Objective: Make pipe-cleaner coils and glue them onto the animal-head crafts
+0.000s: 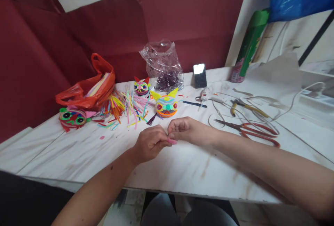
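Over the front middle of the table, my left hand (152, 143) and my right hand (186, 131) meet fingertip to fingertip. Both pinch a short pink piece of pipe cleaner (172, 141), mostly covered by the fingers. Just behind them sits a colourful animal head (167, 107) with yellow ears and red eyes. A second head (142, 87) with red ears stands farther back. At the left lies a third head (73, 117) with green-ringed eyes. Between these spread bundles of cut, many-coloured pipe cleaners (133, 106).
To the right lie red-handled scissors (250, 128), yellow-handled pliers (247, 107) and a white glue gun (208, 95) among loose cables. A red plastic bag (101, 88), a clear bag (167, 66), a small dark device (200, 76) and a green spray can (250, 45) line the back.
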Demonstrator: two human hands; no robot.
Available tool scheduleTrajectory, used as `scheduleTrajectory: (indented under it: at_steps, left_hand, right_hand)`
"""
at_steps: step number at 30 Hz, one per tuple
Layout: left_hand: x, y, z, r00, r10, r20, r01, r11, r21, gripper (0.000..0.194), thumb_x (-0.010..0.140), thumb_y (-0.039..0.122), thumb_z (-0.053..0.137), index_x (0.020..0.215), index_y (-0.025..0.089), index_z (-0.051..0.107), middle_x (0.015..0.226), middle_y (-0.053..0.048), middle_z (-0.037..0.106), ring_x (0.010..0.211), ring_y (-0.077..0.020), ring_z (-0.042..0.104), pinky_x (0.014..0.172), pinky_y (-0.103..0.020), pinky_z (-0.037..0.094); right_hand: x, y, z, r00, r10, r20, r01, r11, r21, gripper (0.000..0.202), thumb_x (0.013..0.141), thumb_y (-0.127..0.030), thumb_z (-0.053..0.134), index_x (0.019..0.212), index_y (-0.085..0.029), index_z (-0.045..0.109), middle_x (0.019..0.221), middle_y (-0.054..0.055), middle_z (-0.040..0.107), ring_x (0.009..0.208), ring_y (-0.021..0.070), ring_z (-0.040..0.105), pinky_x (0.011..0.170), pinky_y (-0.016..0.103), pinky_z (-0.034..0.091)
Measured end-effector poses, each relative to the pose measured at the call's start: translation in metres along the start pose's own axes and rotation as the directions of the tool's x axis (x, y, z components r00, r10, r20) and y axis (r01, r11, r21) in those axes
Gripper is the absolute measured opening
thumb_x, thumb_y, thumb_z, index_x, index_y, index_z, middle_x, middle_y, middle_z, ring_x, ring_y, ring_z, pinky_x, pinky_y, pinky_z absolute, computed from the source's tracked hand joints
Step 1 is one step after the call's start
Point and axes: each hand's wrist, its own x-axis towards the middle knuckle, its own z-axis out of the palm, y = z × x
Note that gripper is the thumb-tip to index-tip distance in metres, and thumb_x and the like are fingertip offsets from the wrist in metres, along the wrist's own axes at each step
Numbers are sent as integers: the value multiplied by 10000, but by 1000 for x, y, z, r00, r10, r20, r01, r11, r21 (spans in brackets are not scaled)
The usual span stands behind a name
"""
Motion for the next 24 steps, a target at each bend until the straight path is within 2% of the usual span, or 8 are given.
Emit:
scheduleTrajectory:
  at_steps: [4,8,13,16,19,20,22,24]
  left_hand:
    - [3,4,-2,999,-9,31,10,999,-42,45,792,172,605,771,172,645,617,-14,626,614,-103,571,598,-224,474]
    - [5,1,-6,997,-32,71,36,998,-51,96,800,154,585,831,204,660,664,-9,654,624,-106,603,582,-211,489]
    - [7,-7,-8,999,-13,35,13,1000,-2,85,796,181,583,836,221,646,685,-2,666,635,-120,631,559,-199,504]
    - [6,-8,-6,990,-131,45,130,991,13,82,797,177,568,761,205,637,611,20,621,592,-111,612,539,-191,490]
    - [4,-9,-3,985,-165,46,164,986,9,93,801,174,559,751,192,635,614,25,617,574,-96,598,535,-178,477]
    - [3,-9,-1,987,-158,38,157,987,10,93,803,180,560,750,190,635,625,22,626,579,-96,599,542,-177,477]
    - [2,-8,2,988,-156,20,155,988,14,105,806,202,562,730,187,633,649,13,642,598,-101,608,559,-179,480]
    - [2,-7,5,984,-177,17,177,984,7,132,810,227,564,702,182,625,643,10,640,592,-101,605,558,-177,477]
  right_hand:
    - [5,10,-1,997,62,35,-67,981,184,368,606,-411,758,727,-131,551,614,-49,578,563,58,521,572,206,398]
    - [10,16,-4,997,31,65,-44,977,210,408,568,-447,763,735,-132,564,605,-52,580,552,56,525,579,205,410]
    - [10,1,-16,996,3,89,-6,999,37,226,715,-325,689,758,-135,573,621,-46,568,575,57,526,596,201,425]
    - [3,-21,-37,994,-84,-64,73,984,-160,134,776,-265,621,749,-145,569,629,-41,553,579,63,521,602,205,437]
    - [-15,-38,-75,899,-210,-383,29,904,-427,130,826,-261,539,756,-153,558,663,-19,574,601,77,543,611,210,453]
    - [-22,-41,-90,841,-233,-489,-63,854,-517,144,837,-269,519,759,-153,553,677,-10,586,609,80,553,605,205,457]
    - [-37,-40,-123,681,-233,-694,-390,687,-613,178,871,-295,458,822,-156,558,718,8,622,646,88,584,611,194,468]
    - [-48,-32,-153,616,-216,-758,-517,615,-596,200,887,-243,406,875,-126,567,775,58,647,663,111,602,610,213,476]
